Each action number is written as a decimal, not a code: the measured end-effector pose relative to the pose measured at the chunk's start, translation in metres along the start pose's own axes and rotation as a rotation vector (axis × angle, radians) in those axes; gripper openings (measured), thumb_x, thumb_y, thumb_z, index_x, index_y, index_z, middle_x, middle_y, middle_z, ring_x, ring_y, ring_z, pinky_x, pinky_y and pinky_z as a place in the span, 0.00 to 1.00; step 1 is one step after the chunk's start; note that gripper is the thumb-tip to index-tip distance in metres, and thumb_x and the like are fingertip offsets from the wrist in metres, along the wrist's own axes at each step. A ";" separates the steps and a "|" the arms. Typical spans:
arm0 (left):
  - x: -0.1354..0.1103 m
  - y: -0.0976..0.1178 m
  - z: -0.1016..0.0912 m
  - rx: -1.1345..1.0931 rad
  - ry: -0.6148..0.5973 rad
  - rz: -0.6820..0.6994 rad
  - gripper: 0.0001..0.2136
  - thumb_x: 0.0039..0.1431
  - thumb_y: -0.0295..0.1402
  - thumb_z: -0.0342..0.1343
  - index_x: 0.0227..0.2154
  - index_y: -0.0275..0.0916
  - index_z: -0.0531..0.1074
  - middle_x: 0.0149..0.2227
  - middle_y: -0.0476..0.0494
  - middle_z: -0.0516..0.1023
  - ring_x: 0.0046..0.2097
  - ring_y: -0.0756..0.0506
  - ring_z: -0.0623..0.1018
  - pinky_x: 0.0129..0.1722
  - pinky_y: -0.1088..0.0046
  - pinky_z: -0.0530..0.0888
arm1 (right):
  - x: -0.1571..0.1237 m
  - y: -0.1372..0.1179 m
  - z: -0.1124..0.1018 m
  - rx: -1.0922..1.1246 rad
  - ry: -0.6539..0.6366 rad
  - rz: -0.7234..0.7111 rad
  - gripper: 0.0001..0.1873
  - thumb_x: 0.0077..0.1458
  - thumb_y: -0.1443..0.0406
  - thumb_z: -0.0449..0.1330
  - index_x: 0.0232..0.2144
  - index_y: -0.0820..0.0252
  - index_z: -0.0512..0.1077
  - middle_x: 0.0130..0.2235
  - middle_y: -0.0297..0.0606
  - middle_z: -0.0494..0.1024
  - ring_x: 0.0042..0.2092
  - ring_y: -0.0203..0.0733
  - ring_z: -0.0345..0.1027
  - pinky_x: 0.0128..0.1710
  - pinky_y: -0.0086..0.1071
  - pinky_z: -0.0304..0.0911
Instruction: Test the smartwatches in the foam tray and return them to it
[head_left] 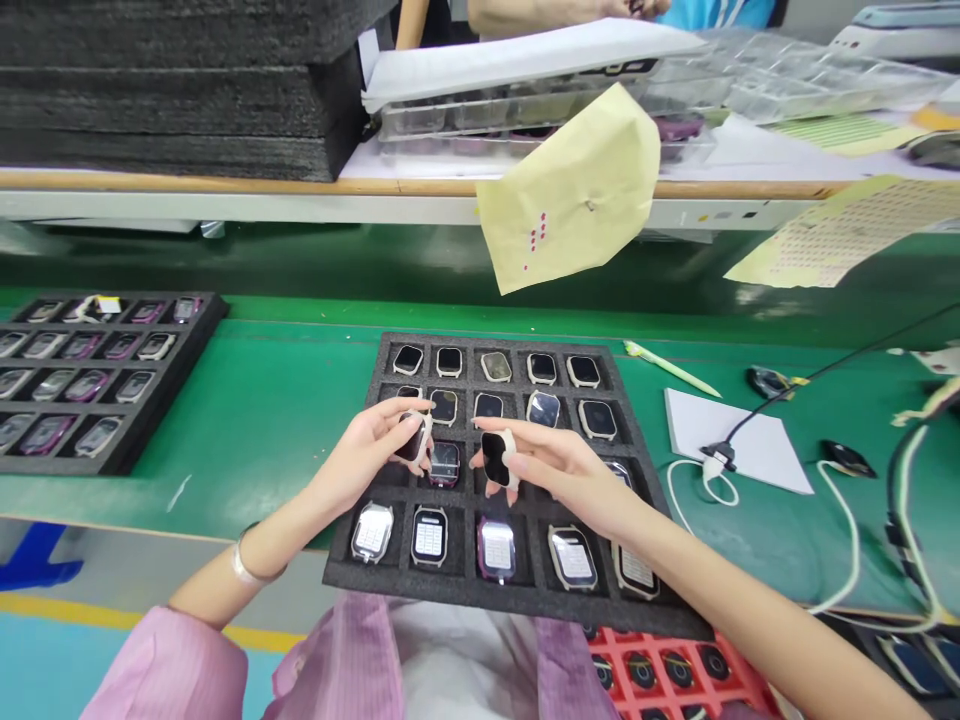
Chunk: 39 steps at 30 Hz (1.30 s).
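Observation:
Over a black foam tray (457, 490) of smartwatch cases, each of my hands grips one watch case. My left hand (379, 440) pinches a pale-framed watch case (411, 440), tilted, with its dark screen partly hidden by my thumb. In my right hand (547, 460) another pale watch case (496, 458) is held upright, its black screen showing. Below them, the tray's front row has lit screens, among them a purple-framed watch (496, 548). The cases in the back row, such as the rightmost one (583, 371), have dark screens.
A second foam tray (180, 380) of watches lies to the left. On the right are a green pen (671, 368), a white pad (735, 440) and cables (851, 540). A red tray (660, 670) sits under my right arm. Yellow paper (577, 190) hangs from the shelf edge.

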<state>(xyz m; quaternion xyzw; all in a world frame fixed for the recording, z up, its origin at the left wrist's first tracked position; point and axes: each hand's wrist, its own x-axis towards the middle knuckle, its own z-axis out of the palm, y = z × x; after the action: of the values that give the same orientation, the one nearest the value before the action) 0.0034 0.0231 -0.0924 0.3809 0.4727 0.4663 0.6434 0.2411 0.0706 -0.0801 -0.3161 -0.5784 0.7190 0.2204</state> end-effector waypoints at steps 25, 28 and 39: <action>0.009 -0.017 0.016 0.555 -0.045 0.215 0.17 0.56 0.27 0.54 0.50 0.38 0.64 0.34 0.49 0.68 0.33 0.49 0.68 0.34 0.74 0.66 | 0.007 0.012 -0.011 0.146 0.022 -0.040 0.18 0.60 0.63 0.63 0.52 0.53 0.72 0.44 0.39 0.81 0.45 0.45 0.76 0.52 0.41 0.65; 0.008 -0.016 0.015 0.548 -0.060 0.208 0.16 0.57 0.28 0.53 0.49 0.38 0.64 0.33 0.50 0.68 0.32 0.49 0.68 0.33 0.74 0.65 | 0.006 0.012 -0.009 0.116 0.034 -0.065 0.18 0.60 0.63 0.63 0.52 0.52 0.72 0.45 0.38 0.80 0.45 0.45 0.76 0.53 0.41 0.65; 0.007 -0.016 0.014 0.520 -0.058 0.229 0.17 0.57 0.28 0.54 0.50 0.40 0.64 0.34 0.49 0.68 0.33 0.49 0.68 0.33 0.75 0.66 | 0.004 0.010 -0.007 0.058 0.011 -0.027 0.20 0.58 0.60 0.63 0.52 0.55 0.72 0.40 0.38 0.80 0.44 0.47 0.76 0.48 0.40 0.67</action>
<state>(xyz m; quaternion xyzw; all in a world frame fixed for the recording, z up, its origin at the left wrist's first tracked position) 0.0220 0.0249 -0.1054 0.5972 0.5117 0.3880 0.4806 0.2437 0.0763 -0.0920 -0.3055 -0.5604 0.7307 0.2422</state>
